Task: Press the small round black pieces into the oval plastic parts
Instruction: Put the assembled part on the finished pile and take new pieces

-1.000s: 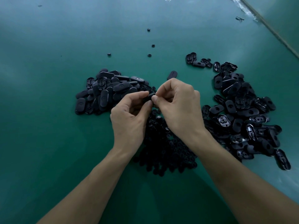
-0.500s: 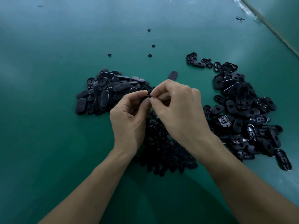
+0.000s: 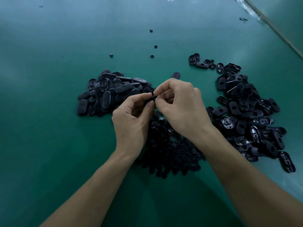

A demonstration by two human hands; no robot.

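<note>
Both hands meet above the middle of the green table. My left hand [image 3: 132,122] and my right hand [image 3: 180,108] pinch one black oval plastic part [image 3: 152,97] between their fingertips; most of it is hidden by the fingers. Under my wrists lies a heap of small round black pieces [image 3: 170,149]. A pile of oval parts [image 3: 111,92] lies to the left, and a wider spread of oval parts [image 3: 249,112] lies to the right.
Several stray round pieces [image 3: 152,56] lie farther back on the green table [image 3: 49,145]. One single oval part [image 3: 176,75] sits just beyond my right hand. The table's far right edge [image 3: 278,33] runs diagonally at the top right.
Both hands stay together on the same part. The fingertips have shifted slightly around it, and the hands sit a little lower than a second ago.
</note>
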